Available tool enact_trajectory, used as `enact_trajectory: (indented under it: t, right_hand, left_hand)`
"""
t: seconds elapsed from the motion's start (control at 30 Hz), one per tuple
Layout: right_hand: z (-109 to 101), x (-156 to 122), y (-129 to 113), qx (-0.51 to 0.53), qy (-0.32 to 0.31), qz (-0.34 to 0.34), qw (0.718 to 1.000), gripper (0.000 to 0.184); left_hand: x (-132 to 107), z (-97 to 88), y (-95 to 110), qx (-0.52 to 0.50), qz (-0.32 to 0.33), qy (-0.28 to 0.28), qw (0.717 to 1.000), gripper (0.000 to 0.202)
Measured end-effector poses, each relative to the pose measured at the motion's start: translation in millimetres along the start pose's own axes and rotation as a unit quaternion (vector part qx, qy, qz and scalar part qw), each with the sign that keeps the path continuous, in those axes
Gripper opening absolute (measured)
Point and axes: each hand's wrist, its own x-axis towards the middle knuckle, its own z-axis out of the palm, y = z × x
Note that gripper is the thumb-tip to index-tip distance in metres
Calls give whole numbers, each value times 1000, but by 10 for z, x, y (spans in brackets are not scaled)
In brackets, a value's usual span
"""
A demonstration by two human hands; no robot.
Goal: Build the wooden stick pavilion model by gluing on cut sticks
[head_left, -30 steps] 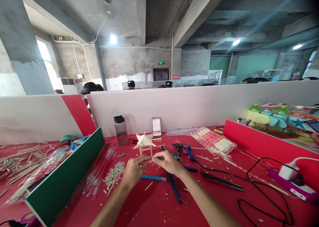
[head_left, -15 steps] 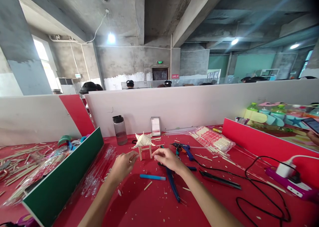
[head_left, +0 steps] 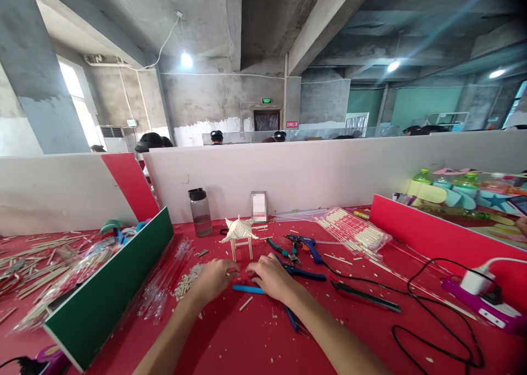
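Observation:
A small pavilion model point(head_left: 239, 231) made of pale wooden sticks, with a peaked roof and thin legs, stands on the red tabletop point(head_left: 230, 342). My left hand point(head_left: 217, 279) is just in front of it on the left, fingers loosely bent and apart, holding nothing I can see. On the right, my right hand point(head_left: 268, 275) hovers with fingers spread and also seems to hold nothing. It partly covers a blue pen-like stick point(head_left: 247, 289) and a tool with dark blue handles point(head_left: 307, 273). Both hands are apart from the model.
A glue gun point(head_left: 309, 248), green-handled pliers point(head_left: 278, 247) and a long black tool point(head_left: 364, 296) lie to the right. Behind are a water bottle point(head_left: 200, 213) and bagged sticks point(head_left: 358, 229). A green divider point(head_left: 119, 292) and a power strip point(head_left: 486, 303) flank the space.
Both hands have drawn back toward me from the pavilion's sides and lowered. The pavilion stays standing; the right hand now covers part of the blue stick.

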Motion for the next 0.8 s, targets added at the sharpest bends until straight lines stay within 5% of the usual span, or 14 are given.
enact_trajectory:
  t: [0.27, 0.57, 0.8]
  right_hand:
    - [28, 45, 18, 41, 38, 3, 998, 28]
    - [-279, 36, 18, 329, 66, 22, 942, 18]
    - [-380, -45, 95, 304, 3, 14, 953, 13]
  left_hand:
    - [25, 113, -9, -15, 24, -8, 1000, 28]
    - [28, 153, 91, -36, 32, -9, 999, 28]
    - [-9, 57, 137, -74, 71, -38, 994, 23]
